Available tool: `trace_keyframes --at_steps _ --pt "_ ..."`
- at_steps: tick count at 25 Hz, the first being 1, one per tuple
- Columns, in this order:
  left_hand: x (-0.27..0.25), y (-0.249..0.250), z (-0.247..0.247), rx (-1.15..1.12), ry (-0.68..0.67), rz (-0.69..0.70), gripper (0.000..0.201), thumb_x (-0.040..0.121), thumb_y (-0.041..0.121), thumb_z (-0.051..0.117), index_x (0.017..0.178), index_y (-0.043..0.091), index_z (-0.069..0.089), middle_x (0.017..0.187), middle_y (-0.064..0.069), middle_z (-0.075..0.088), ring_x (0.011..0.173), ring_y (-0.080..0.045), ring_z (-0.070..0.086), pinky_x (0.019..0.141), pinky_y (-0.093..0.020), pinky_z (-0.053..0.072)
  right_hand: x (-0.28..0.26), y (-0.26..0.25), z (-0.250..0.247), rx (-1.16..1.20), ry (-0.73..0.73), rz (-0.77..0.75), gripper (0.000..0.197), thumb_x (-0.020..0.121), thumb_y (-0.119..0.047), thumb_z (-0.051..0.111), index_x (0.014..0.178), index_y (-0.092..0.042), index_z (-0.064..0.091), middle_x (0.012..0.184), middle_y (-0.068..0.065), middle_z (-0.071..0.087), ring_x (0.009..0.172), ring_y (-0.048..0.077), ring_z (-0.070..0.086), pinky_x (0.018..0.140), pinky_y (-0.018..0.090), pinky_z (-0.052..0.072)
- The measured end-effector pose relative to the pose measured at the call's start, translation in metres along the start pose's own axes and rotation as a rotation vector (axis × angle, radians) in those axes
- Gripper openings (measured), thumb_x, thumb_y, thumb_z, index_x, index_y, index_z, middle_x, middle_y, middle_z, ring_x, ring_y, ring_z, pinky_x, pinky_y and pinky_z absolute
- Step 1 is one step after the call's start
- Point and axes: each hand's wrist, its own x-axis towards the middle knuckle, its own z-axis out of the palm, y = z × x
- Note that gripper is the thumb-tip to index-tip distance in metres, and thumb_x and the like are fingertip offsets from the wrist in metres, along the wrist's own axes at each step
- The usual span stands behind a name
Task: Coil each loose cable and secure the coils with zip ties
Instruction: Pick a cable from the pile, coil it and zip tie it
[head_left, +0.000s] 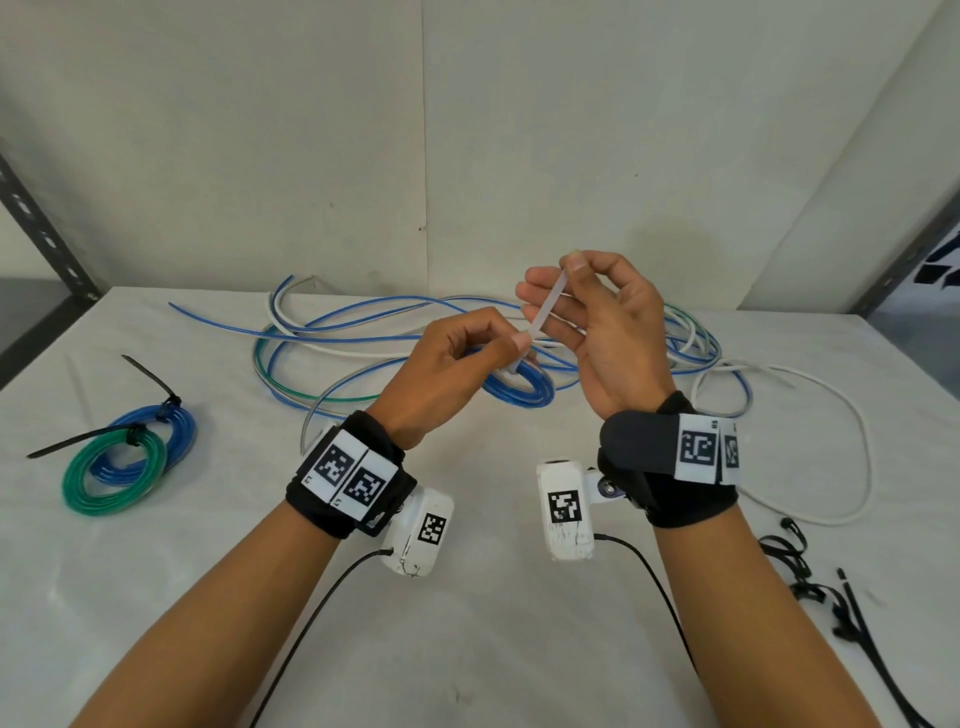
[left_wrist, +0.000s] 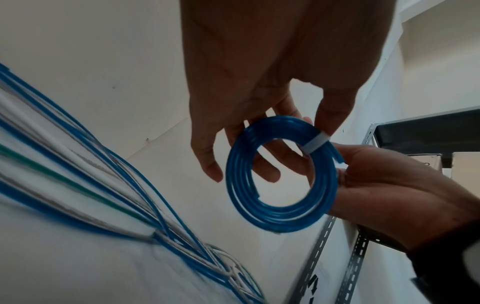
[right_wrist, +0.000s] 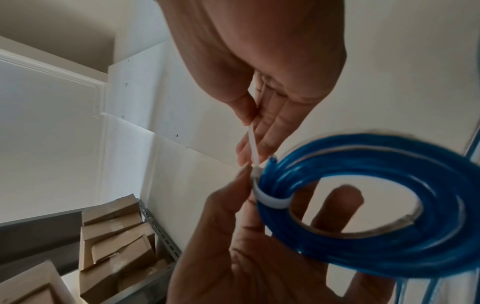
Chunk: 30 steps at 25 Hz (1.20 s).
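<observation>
- Head view: blue coil (head_left: 519, 387) hangs above the bench (head_left: 493, 597), white zip tie (head_left: 545, 312) looped around it.
- Left hand (head_left: 447, 374) pinches the coil at the tie's head.
- Right hand (head_left: 597, 322) pinches the tie's tail, up and right of the coil.
- Loose cables (head_left: 363, 332) sprawl behind.

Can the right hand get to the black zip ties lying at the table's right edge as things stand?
Probably not yet: the path looks free, but the right hand is pinching the white tie on the blue coil. The black ties lie unobstructed on its side.
</observation>
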Motion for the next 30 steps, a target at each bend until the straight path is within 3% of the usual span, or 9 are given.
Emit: trace_keyframes --at_steps 3,7,14,17,19,22,24,27,30 --pt "-0.001 0.006 0.005 -0.043 0.004 0.043 0.019 0.1 0.004 0.056 0.082 0.001 0.064 0.09 -0.018 0.072 0.088 -0.019 0.069 0.087 -0.022 0.05 -0.001 0.0 0.001 0.025 0.029 -0.002 0.009 0.103 -0.012 0.053 0.103 -0.006 0.059 0.086 0.008 0.076 0.082 0.022 0.075 0.069 0.028 0.058" --pt "-0.001 0.009 0.01 -0.086 0.011 0.08 0.023 0.098 0.003 0.057 0.078 0.012 0.062 0.089 -0.02 0.072 0.086 -0.021 0.069 0.085 -0.023 0.05 0.001 -0.001 -0.001 0.093 0.057 0.023 0.009 0.103 -0.011 0.054 0.1 -0.006 0.06 0.08 0.004 0.074 0.076 0.017 0.074 0.069 0.025 0.057" --pt "0.002 0.001 0.022 -0.027 0.022 0.083 0.016 0.097 0.005 0.061 0.086 -0.006 0.065 0.087 -0.01 0.075 0.087 -0.023 0.073 0.086 -0.031 0.055 0.007 0.003 -0.008 0.203 0.127 0.136 0.01 0.102 -0.008 0.054 0.098 -0.005 0.062 0.076 0.004 0.074 0.072 0.014 0.074 0.066 0.023 0.058" --pt "-0.001 0.004 0.023 0.023 0.024 0.091 0.017 0.097 0.009 0.063 0.086 -0.003 0.066 0.086 -0.007 0.075 0.087 -0.021 0.073 0.089 -0.036 0.057 0.006 0.004 -0.01 0.244 0.122 0.176 0.012 0.102 -0.008 0.053 0.099 -0.004 0.064 0.078 0.004 0.075 0.073 0.012 0.074 0.065 0.021 0.058" --pt "-0.005 0.01 0.023 0.031 0.057 0.092 0.018 0.098 0.011 0.063 0.086 -0.001 0.067 0.084 -0.008 0.074 0.08 -0.017 0.07 0.081 -0.031 0.057 0.006 0.003 -0.01 0.234 0.092 0.161 0.013 0.102 -0.01 0.053 0.101 -0.004 0.064 0.082 0.005 0.076 0.077 0.014 0.075 0.068 0.023 0.058" --pt "-0.003 0.017 0.014 -0.027 0.166 0.048 0.022 0.1 0.011 0.06 0.081 0.0 0.061 0.075 -0.014 0.064 0.064 -0.019 0.056 0.064 -0.029 0.049 0.003 0.005 0.002 0.057 0.02 0.116 0.027 0.103 -0.027 0.054 0.11 -0.003 0.063 0.098 0.012 0.077 0.089 0.022 0.076 0.074 0.029 0.06" --pt "0.002 0.015 0.003 -0.181 0.282 -0.048 0.024 0.101 0.013 0.057 0.08 0.003 0.055 0.069 -0.009 0.055 0.057 -0.019 0.048 0.058 -0.031 0.041 -0.002 0.015 0.007 -0.216 -0.079 0.075 0.035 0.098 -0.037 0.06 0.115 -0.007 0.065 0.101 0.009 0.077 0.092 0.02 0.076 0.08 0.034 0.06" --pt "0.003 0.018 -0.02 -0.4 0.414 -0.154 0.025 0.104 0.022 0.054 0.086 0.005 0.055 0.072 0.002 0.063 0.055 -0.016 0.046 0.057 -0.029 0.041 -0.01 0.032 0.008 -0.526 -0.325 0.026 0.031 0.09 -0.027 0.075 0.116 -0.013 0.068 0.101 0.005 0.078 0.096 0.019 0.075 0.087 0.037 0.06" --pt "-0.008 0.026 -0.04 -0.5 0.371 -0.187 0.03 0.103 0.03 0.054 0.101 0.001 0.062 0.086 0.0 0.071 0.066 -0.016 0.055 0.067 -0.032 0.051 -0.011 0.036 0.011 -0.427 -0.332 0.055 0.017 0.095 -0.013 0.068 0.111 -0.006 0.07 0.1 0.011 0.078 0.095 0.02 0.075 0.08 0.033 0.061"
